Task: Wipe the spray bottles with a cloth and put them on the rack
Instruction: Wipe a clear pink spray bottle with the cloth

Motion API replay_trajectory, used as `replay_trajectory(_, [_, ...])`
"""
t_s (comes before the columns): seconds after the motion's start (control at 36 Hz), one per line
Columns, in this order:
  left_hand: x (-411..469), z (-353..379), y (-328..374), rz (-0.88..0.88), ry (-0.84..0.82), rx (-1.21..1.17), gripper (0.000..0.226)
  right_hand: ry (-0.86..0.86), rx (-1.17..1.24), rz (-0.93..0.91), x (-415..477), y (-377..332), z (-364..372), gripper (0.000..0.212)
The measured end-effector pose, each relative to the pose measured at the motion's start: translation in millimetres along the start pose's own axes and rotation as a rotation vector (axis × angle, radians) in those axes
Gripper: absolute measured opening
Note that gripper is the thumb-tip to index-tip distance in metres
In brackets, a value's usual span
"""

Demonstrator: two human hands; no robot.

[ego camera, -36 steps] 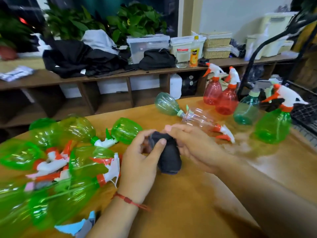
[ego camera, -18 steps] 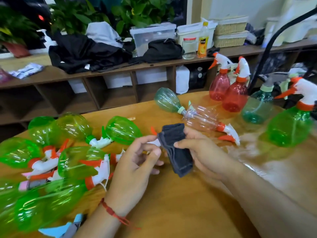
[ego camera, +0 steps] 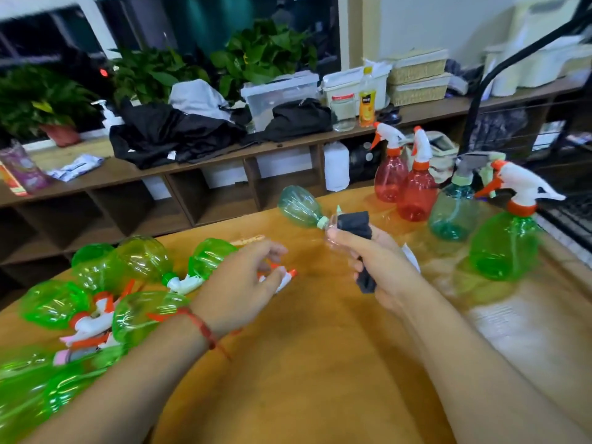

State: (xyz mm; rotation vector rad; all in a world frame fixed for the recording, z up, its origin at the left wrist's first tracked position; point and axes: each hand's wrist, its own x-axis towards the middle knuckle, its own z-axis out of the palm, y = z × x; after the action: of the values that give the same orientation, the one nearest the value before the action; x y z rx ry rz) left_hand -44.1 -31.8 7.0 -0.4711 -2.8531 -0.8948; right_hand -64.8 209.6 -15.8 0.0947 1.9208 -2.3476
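Wooden table up front, with a long shelf behind it carrying black clothes, potted plants and plastic boxes.

Right hand grips the dark cloth, fingers curled round it. The cloth sticks out above the thumb and below the palm. Just beyond this hand a clear bottle lies on its side, mostly hidden; cannot tell if cloth or hand touches it. A white trigger head shows past the knuckles. Further beyond, the lying teal bottle points its neck at the clear one.

Left hand is low over the table, apart from the right hand, fingers loosely bent over a white-and-orange sprayer head. It is blurred, so cannot tell if it pinches it. Red string bracelet on the wrist.

Left of the left hand is a heap of green bottles on their sides. Right of the right hand, all upright: two red bottles furthest back, a standing teal bottle, and a standing green bottle nearest.
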Motion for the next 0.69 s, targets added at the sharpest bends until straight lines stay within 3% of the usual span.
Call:
replay_trajectory(0.08, [35.4,3.2,11.3,0.129,-0.054,0.24,0.028,0.067,0.025,-0.069,-4.4,-4.2,-7.3,0.02])
replay_trajectory(0.19, [88.8,20.7,29.2,0.288,-0.113,0.457,0.043,0.213,0.039,-0.125,-3.0,-10.5,-22.6,0.033])
replay_trajectory(0.36, [136.4,64.4,71.7,0.554,-0.304,0.87,0.092,0.205,0.06,-0.139,5.8,-9.4,-36.4,0.039])
replay_trajectory(0.44, [144.0,77.6,89.4,0.546,-0.422,1.065,0.073,0.154,0.014,-0.135,6.2,-4.5,-28.2,0.043])
replay_trajectory(0.56, [145.3,72.3,82.0,0.477,-0.351,0.918,0.052,0.158,-0.009,-0.159,4.8,-3.5,-22.2,0.052])
replay_trajectory(0.69, [129.1,25.5,49.6,0.226,-0.091,0.622,0.064,0.137,-0.009,-0.151,1.9,-3.3,-5.1,0.064])
